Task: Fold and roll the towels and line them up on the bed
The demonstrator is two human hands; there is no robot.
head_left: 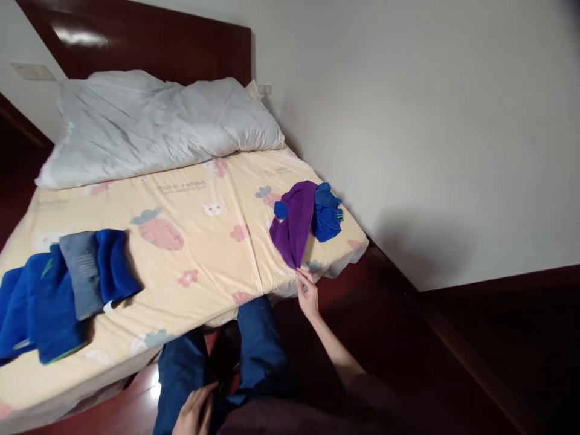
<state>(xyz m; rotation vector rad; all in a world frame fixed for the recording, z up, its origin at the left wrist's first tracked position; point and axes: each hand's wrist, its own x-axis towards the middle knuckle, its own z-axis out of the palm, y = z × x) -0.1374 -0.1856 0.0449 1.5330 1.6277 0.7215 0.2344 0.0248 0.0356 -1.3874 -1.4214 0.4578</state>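
My right hand reaches to the bed's near right edge, thumb and fingers pinching the lower tip of a purple cloth. That cloth lies on the bed, spreading up and away from my fingers. Beside it on the right is a crumpled blue cloth, partly covered by the purple one; a small blue patch shows at the purple cloth's left. Low in view, my left hand rests by my lap against my dark blue trousers, holding nothing visible, its fingers stretched out.
The bed has a yellow patterned sheet. Folded blue cloths and a grey one lie at the left. White bedding lies along the dark headboard. A pale wall stands to the right.
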